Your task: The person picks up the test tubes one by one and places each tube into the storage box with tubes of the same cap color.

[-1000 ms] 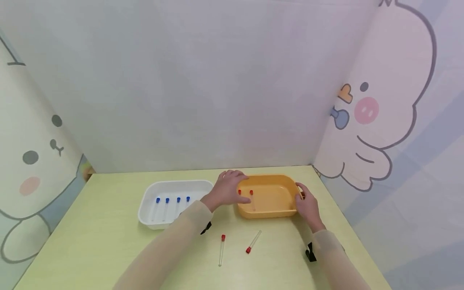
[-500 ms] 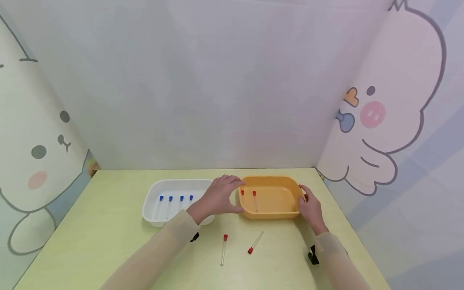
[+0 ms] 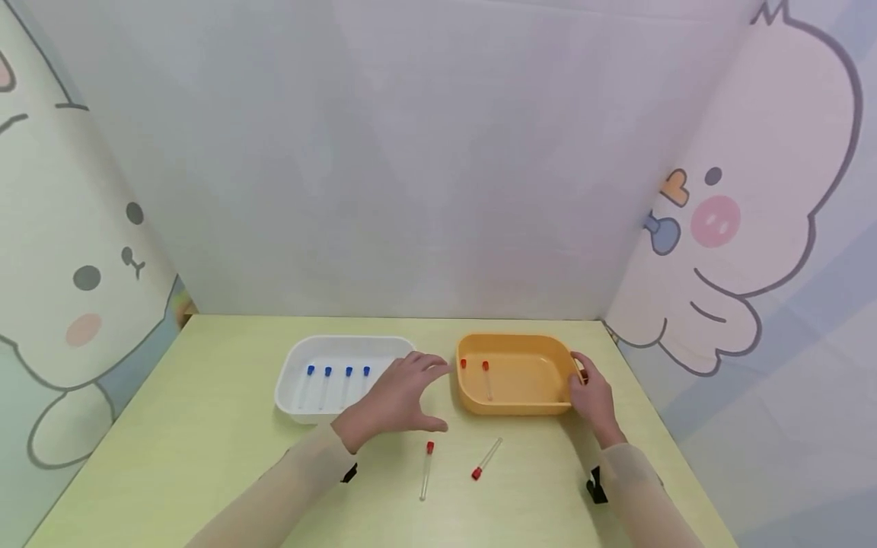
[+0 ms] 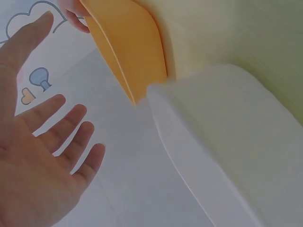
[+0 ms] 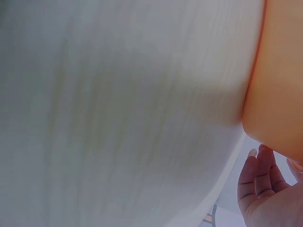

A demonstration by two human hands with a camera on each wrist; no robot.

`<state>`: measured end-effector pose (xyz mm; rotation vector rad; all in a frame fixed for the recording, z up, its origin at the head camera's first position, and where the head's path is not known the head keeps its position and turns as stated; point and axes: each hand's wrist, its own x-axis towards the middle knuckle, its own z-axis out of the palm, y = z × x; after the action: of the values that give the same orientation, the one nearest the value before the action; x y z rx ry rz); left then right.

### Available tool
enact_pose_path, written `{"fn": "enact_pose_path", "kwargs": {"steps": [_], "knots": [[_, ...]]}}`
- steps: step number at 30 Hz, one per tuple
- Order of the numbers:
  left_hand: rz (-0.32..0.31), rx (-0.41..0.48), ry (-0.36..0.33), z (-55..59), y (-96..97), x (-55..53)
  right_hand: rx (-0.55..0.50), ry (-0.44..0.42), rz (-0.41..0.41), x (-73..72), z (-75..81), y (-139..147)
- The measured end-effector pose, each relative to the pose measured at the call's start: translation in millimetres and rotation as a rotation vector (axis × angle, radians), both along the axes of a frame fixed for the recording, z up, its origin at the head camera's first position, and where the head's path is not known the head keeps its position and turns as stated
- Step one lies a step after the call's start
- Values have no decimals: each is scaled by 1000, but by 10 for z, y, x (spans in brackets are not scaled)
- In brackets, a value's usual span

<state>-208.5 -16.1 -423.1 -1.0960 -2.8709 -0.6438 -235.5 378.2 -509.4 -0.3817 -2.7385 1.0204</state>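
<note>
My left hand (image 3: 390, 399) is in the air over the right part of the white tray (image 3: 291, 411), holding nothing, with thumb and fingers spread apart. In the left wrist view its fingers (image 4: 78, 135) are spread apart near both trays. My right hand (image 3: 594, 399) grips the right end of the orange tray (image 3: 514, 409), thumb at the rim. Its fingers (image 5: 262, 177) reach the tray's end in the right wrist view. Inside the orange tray are two clear tubes with red caps, one a red-capped tube (image 3: 487, 378) lying lengthwise. Several blue-capped tubes (image 3: 326, 387) lie in a row in the white tray.
On the pale yellow table (image 3: 226, 426), in front of the trays, lie a red-capped tube (image 3: 427, 470) and a second red-capped tube (image 3: 487, 459) at a slant. A pale curtain (image 3: 411, 190) hangs behind, with cartoon-printed sheets at both sides.
My left hand has come away from the orange tray's left end, leftward and toward me, fingers still spread. My right hand stays on the tray's right end. The head view has shifted slightly.
</note>
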Motion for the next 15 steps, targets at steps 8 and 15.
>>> {"fn": "enact_pose_path", "kwargs": {"steps": [8, 15], "knots": [[-27, -10, -50, -85, -30, 111, -6, 2, -6, -2, -11, 0], [-46, -6, -174, -170, -56, 237, -3, 0, -2, -11, -7, -1]]}}
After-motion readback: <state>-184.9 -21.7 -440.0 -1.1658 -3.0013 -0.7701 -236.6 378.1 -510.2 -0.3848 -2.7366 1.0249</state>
